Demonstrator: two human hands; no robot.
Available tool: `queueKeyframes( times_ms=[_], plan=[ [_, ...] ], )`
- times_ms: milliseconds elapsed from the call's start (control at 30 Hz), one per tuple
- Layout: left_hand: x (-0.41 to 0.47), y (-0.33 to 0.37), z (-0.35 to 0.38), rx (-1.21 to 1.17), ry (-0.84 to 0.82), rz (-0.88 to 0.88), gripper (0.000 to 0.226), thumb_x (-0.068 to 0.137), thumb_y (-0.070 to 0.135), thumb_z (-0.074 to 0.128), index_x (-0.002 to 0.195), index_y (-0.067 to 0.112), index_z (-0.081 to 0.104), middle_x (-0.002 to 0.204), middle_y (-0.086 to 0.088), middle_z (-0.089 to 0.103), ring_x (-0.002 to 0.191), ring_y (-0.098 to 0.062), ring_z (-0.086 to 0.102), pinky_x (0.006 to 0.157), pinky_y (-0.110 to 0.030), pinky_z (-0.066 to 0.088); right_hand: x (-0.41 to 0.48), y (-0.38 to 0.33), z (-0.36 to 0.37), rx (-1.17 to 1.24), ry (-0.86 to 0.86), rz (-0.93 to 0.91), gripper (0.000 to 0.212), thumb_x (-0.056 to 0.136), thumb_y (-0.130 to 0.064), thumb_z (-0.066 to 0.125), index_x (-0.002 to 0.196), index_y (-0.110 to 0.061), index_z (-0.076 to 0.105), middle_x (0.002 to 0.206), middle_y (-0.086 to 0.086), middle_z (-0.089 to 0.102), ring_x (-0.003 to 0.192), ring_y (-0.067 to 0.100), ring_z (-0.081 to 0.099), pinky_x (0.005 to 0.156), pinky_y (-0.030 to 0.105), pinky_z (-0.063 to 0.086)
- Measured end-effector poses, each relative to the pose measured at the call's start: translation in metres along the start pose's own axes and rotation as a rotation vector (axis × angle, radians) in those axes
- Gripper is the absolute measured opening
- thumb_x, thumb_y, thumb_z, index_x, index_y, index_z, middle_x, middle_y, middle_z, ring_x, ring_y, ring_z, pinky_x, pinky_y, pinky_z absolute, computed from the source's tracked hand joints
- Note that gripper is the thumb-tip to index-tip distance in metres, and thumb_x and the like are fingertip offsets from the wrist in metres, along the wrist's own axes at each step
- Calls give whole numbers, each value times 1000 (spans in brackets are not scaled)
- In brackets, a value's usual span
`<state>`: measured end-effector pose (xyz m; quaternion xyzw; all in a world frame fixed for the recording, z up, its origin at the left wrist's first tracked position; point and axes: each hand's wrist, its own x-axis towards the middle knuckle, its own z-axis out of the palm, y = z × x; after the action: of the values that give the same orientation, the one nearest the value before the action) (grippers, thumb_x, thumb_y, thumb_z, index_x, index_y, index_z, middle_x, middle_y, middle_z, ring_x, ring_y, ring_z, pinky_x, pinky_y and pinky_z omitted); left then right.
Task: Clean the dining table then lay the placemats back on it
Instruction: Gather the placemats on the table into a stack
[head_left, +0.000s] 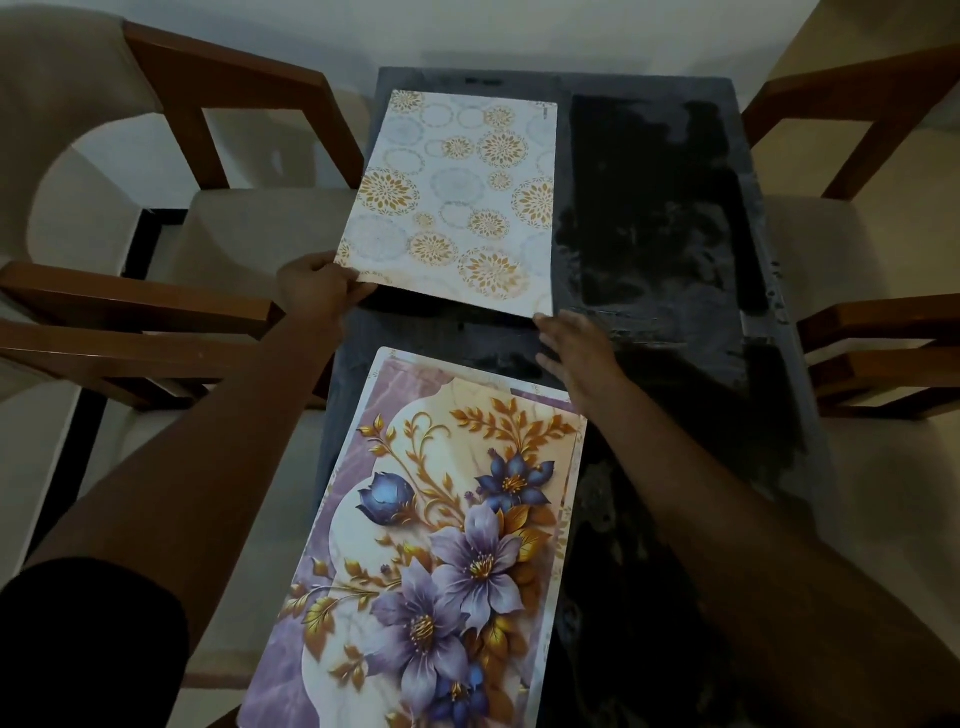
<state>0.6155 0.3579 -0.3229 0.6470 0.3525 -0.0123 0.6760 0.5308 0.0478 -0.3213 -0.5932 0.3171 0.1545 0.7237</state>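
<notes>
Dark bench (660, 218), streaked; wooden chairs (234, 104) both sides. Floral placemat (441, 545) near end; medallion placemat (457, 202) beyond, corner pinched by left hand (317, 288). Right hand (582, 353) open, fingers spread.

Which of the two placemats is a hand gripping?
The far placemat with gold circles; the left hand pinches its near corner. The flowered placemat lies untouched.
</notes>
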Motion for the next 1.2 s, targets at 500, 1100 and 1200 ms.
queueKeyframes(
  times_ms=[500,1100,1200],
  plan=[
    [-201,-64,-157,-161,-94,-110,31,94,-14,60,117,1,73,108,-13,80,97,-29,78,75,-32,67,-131,34,-42,141,-130,-36,33,104,-24,58,134,-13,67,126,6,76,109,24,73,95,41,55],
    [-341,-206,-285,70,45,-294,29,92,-9,67,112,10,77,98,-19,80,91,-42,78,89,-58,62,-276,238,-91,-166,-55,135,35,96,-5,73,128,-13,61,124,13,71,110,32,72,93,50,61],
    [-336,-211,-286,114,90,-288,25,92,-10,67,107,7,77,98,-23,78,91,-44,76,89,-60,61,-273,243,-89,-200,-57,135,40,94,-5,75,131,-11,60,127,14,68,113,33,70,91,45,60]
  ],
)
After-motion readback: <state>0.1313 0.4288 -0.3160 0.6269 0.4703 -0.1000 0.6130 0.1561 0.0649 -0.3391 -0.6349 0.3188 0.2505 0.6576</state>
